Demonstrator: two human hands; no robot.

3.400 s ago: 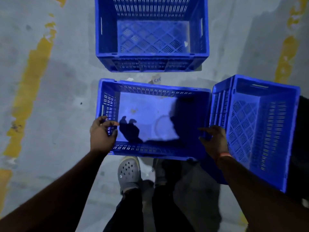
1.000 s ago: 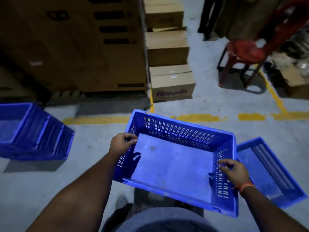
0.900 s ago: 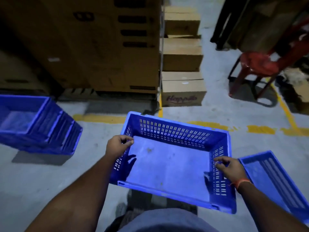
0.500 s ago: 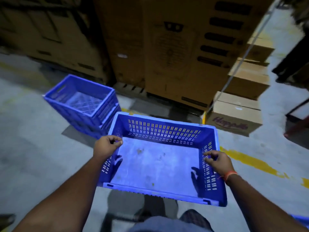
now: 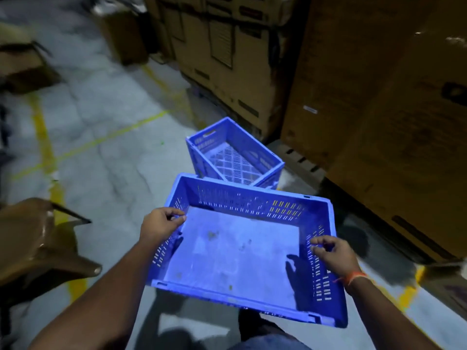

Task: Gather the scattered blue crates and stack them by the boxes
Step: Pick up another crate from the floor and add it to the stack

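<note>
Blue crate [image 5: 240, 251], carried waist-high btwn both hands in a dim warehouse aisle, open side up. Left hand [image 5: 159, 224] curls over the rim of one short wall, right hand [image 5: 333, 255] hooks fingers over the opposite wall, an even two-sided grip that likely keeps the empty crate level w/ room to lower it squarely. Just ahead on the concrete floor [image 5: 101, 152], a stack of crates [image 5: 235, 155] sits beside the tall cardboard boxes [image 5: 379, 97], apparently the drop-off spot; carried crate is near it but not yet over it. Brown chair [image 5: 38, 243] at left, yellow floor lines [image 5: 45, 142] across the lane.
</note>
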